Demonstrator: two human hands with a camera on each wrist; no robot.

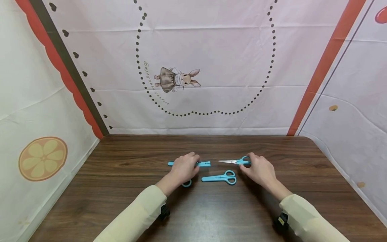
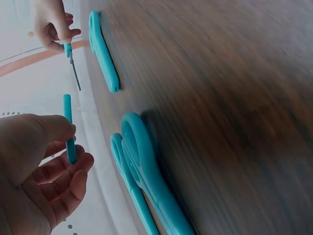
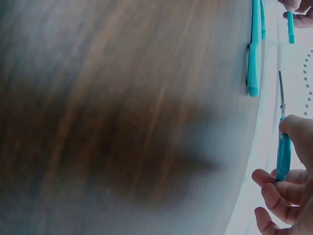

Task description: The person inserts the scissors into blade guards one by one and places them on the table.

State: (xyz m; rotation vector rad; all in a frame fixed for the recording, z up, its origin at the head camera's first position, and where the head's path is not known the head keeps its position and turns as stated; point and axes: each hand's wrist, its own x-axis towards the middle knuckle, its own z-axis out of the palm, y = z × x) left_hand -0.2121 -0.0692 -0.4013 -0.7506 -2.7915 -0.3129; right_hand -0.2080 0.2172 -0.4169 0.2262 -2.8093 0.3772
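Note:
My left hand [image 1: 183, 167] pinches a turquoise scissors sheath [image 1: 204, 164] between thumb and fingers, above the table. My right hand [image 1: 260, 169] holds a pair of scissors [image 1: 243, 161] by its turquoise handles. The bare metal blades [image 1: 227, 161] point left toward the sheath's end, with a gap between them. Between the hands and nearer me lies a sheathed pair of scissors [image 1: 219, 177]. Two more turquoise pairs lie by my left hand: a nearer pair [image 2: 139, 142] and a farther pair [image 2: 128, 175] in the left wrist view. From the head camera, my hand hides most of them.
The brown wood-grain table [image 1: 127, 201] spreads out around the hands. A pale printed cloth [image 1: 229, 67] hangs behind its back edge, and more cloth hangs at both sides. Each wrist wears a dark strapped device.

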